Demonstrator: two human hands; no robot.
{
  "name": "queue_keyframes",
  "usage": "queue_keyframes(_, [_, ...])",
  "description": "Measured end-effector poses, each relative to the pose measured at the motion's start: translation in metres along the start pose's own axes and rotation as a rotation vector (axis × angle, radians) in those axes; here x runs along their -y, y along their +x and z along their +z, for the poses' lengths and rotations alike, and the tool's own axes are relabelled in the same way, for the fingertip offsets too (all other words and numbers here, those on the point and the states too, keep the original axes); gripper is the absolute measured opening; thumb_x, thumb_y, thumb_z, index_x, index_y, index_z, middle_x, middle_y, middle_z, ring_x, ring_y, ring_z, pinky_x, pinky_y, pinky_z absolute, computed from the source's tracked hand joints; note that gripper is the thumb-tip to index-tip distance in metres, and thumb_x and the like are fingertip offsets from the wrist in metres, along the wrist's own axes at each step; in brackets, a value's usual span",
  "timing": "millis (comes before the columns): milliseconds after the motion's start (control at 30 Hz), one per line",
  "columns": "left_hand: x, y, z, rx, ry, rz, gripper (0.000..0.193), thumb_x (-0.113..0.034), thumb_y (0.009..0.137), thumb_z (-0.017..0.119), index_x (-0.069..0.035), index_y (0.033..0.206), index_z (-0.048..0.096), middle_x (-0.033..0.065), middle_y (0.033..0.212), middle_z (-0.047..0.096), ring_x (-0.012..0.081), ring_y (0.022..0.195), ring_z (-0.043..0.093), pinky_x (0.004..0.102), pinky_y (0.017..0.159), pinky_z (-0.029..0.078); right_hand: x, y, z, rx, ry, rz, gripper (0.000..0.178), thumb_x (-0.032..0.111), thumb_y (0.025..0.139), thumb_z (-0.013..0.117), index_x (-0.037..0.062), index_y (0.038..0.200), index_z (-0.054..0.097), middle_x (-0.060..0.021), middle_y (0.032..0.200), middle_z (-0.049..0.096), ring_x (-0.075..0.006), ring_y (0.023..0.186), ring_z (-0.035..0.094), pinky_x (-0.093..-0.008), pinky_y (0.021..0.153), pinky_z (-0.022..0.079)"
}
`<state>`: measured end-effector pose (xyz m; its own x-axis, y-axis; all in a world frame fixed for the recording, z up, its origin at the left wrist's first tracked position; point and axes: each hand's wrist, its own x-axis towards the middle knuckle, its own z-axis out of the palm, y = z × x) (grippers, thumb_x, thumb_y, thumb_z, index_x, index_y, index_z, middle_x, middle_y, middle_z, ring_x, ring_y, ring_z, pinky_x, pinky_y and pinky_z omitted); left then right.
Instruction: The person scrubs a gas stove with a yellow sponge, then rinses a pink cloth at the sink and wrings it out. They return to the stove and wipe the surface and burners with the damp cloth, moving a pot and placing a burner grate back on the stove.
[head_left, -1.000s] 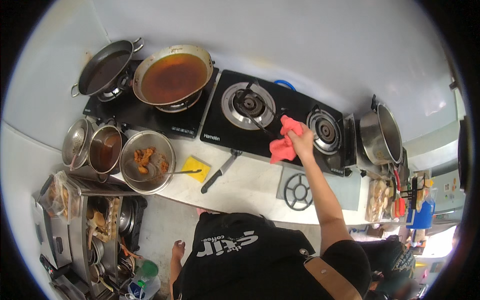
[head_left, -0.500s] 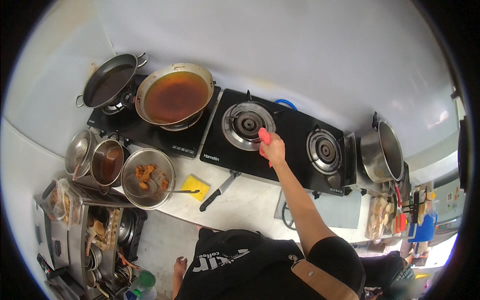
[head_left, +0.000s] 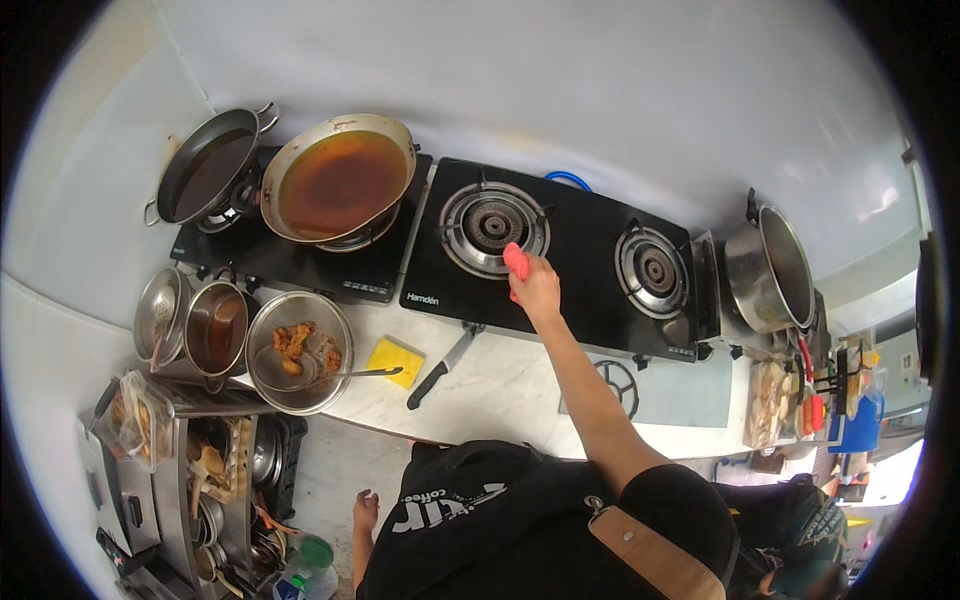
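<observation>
My right hand [head_left: 537,290] is closed around a crumpled pink cloth [head_left: 516,261]. It presses the cloth to the black glass top of the gas stove [head_left: 585,235], just in front of the left burner [head_left: 494,228], which has its pan support off. Low beside my body hangs my left hand [head_left: 366,508], fingers loosely bent and apart, with nothing seen in it. On the white counter [head_left: 480,400] in front of the stove lie a black-handled knife [head_left: 440,372] and a yellow sponge [head_left: 395,361]. A round black pan support [head_left: 618,388] lies partly behind my right forearm.
A wide pan of brown oil [head_left: 345,185] and a dark pan [head_left: 208,170] stand on the left stove. Left are a bowl with fried pieces and a ladle [head_left: 300,310], a pot [head_left: 214,335] and a strainer [head_left: 160,305]. A steel pot [head_left: 765,270] stands right.
My right hand has slid the cloth slightly toward the stove's front edge. The view has shifted a little, and more of the round pan support shows. My left hand still hangs low.
</observation>
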<state>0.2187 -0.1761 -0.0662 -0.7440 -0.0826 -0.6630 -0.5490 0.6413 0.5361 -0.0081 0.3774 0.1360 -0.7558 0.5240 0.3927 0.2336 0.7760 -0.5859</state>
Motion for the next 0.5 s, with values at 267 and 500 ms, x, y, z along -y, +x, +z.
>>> queue_keyframes(267, [0.037, 0.017, 0.022, 0.063, -0.21, -0.006, 0.045, -0.032, 0.086, 0.063, -0.001, 0.119, 0.053, 0.0127, 0.081, 0.066, 0.0215, 0.075, 0.065, 0.0344, 0.07, 0.051, 0.016, -0.023, -0.011, 0.074, 0.208, 0.133, 0.043, 0.017, 0.073, 0.07, -0.002, 0.111, 0.061, -0.0244, 0.099, 0.063, -0.0384, 0.093, 0.062, -0.0415, 0.083, 0.05])
queue_keyframes(500, [0.029, 0.015, 0.026, 0.128, -0.041, 0.047, 0.046, -0.031, 0.086, 0.062, -0.002, 0.121, 0.053, 0.0145, 0.085, 0.066, 0.0224, 0.075, 0.065, 0.0358, 0.069, 0.051, 0.042, -0.029, 0.02, 0.143, 0.381, 0.165, 0.041, 0.017, 0.073, 0.07, -0.0014, 0.108, 0.062, -0.0225, 0.098, 0.065, -0.037, 0.093, 0.064, -0.0397, 0.083, 0.05])
